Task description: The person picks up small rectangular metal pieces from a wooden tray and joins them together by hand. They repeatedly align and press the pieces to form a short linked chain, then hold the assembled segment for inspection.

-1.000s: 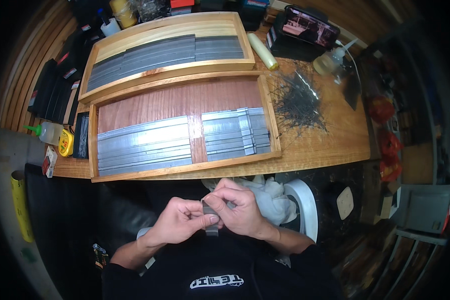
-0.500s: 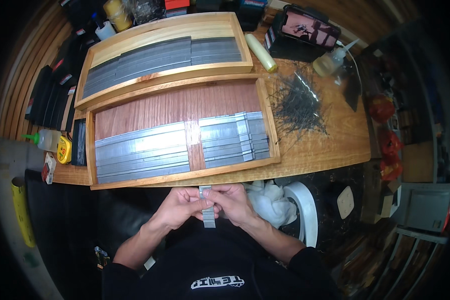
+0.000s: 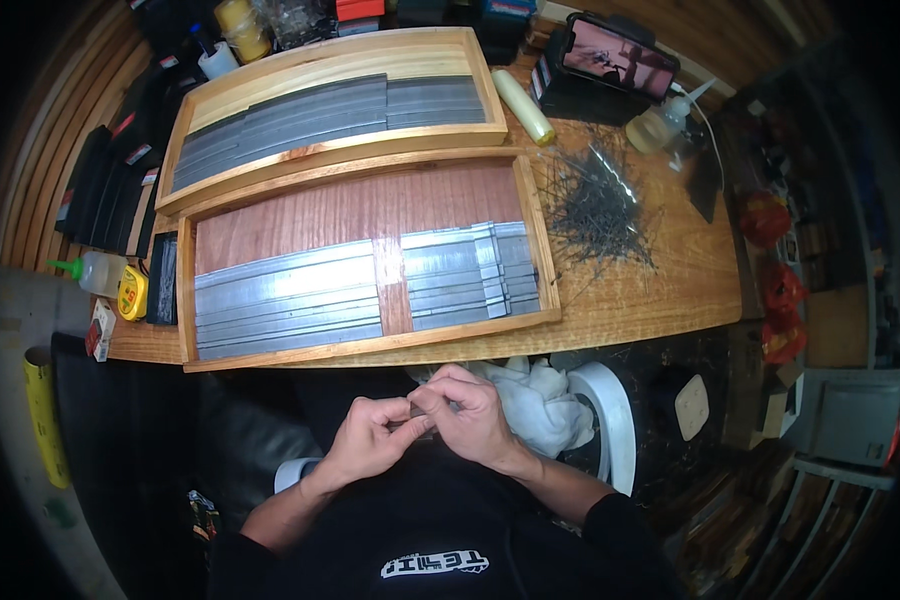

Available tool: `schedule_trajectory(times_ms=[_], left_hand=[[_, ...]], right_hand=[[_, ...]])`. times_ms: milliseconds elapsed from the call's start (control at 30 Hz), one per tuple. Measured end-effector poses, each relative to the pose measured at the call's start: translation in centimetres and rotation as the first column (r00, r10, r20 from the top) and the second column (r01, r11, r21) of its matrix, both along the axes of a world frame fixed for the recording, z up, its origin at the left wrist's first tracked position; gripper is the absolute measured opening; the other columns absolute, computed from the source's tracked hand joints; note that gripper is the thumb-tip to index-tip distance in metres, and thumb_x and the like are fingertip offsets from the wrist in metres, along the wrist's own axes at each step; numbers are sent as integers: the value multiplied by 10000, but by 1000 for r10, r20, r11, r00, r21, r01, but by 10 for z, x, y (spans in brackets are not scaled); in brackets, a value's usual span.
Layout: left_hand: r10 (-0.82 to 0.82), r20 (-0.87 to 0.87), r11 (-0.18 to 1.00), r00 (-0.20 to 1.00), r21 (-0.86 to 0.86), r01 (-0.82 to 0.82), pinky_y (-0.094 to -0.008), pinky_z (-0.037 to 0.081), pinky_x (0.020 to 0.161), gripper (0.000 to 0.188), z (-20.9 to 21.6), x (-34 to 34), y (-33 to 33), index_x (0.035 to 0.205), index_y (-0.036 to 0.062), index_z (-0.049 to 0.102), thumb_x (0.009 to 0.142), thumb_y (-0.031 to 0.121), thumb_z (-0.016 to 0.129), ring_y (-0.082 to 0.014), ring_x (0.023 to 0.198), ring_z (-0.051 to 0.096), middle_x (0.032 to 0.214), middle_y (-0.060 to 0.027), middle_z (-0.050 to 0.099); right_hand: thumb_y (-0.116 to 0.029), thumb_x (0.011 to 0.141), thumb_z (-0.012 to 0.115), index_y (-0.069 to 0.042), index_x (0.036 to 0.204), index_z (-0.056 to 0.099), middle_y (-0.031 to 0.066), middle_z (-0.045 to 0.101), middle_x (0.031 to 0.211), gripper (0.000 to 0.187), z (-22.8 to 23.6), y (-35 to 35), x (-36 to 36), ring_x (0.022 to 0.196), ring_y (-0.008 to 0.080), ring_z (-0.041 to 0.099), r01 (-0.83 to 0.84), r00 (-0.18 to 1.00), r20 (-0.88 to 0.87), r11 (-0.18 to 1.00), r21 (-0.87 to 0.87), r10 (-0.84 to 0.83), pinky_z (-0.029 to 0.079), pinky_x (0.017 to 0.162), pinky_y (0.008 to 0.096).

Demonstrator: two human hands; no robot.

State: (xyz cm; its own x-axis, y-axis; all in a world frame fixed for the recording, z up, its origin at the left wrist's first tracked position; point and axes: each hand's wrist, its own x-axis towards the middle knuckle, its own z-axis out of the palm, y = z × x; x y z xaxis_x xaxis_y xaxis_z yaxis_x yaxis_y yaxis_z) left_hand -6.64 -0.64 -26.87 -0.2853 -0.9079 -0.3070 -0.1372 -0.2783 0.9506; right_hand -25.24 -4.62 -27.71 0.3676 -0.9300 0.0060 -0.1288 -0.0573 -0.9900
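Note:
Close together in front of my body, just below the table's near edge, my left hand (image 3: pixel 375 440) and my right hand (image 3: pixel 467 418) pinch a small grey metal strip (image 3: pixel 417 409) between thumbs and fingers. Only a sliver of it shows; my fingers cover the rest. Beyond my hands, a shallow wooden tray (image 3: pixel 538 235) holds rows of grey metal strips (image 3: pixel 280 300) in two groups, with bare reddish wood between and behind them. A narrow jointed strip (image 3: pixel 490 270) lies across the right group.
Behind stands a second wooden tray (image 3: pixel 370 144) of grey strips. To the right are a heap of thin dark wires (image 3: pixel 600 220), a pale roll (image 3: pixel 523 108), a propped phone (image 3: pixel 618 58) and a squeeze bottle (image 3: pixel 650 130). A tape measure (image 3: pixel 133 293) sits left; white cloth (image 3: pixel 540 405) lies below the table.
The metal strip hung lengthwise between my hands, in plain sight; now it is mostly hidden in my fingers. My right hand has turned over it, and both hands have shifted slightly.

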Motion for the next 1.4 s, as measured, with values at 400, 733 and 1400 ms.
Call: schedule_trajectory(times_ms=[400,733,1400], left_hand=[[204,-341,750,918,657,77,-306,660,715,201,-79,7,-7,1085,-39,727,976,129,742,-247,866,788,998,-190,779],[171,-278,759,945,649,54,-248,610,635,170,-92,-33,-1,1052,-18,746,981,136,728,-157,786,754,947,-107,779],[32,-328,773,944,607,184,-250,555,599,72,-97,-41,5,987,17,764,962,57,710,-143,742,736,819,-80,761]], right_hand=[[-257,864,766,15,1220,701,248,706,1161,453,-63,-8,-50,1111,429,655,-147,658,-743,989,34,124,508,989,481],[-258,1003,671,21,1118,705,88,675,1005,304,-65,-11,-66,879,163,591,-46,983,-134,881,471,123,485,801,306],[-201,982,738,22,1112,744,85,764,940,258,-64,-3,-52,844,90,652,-150,943,-138,758,635,302,534,750,305]])
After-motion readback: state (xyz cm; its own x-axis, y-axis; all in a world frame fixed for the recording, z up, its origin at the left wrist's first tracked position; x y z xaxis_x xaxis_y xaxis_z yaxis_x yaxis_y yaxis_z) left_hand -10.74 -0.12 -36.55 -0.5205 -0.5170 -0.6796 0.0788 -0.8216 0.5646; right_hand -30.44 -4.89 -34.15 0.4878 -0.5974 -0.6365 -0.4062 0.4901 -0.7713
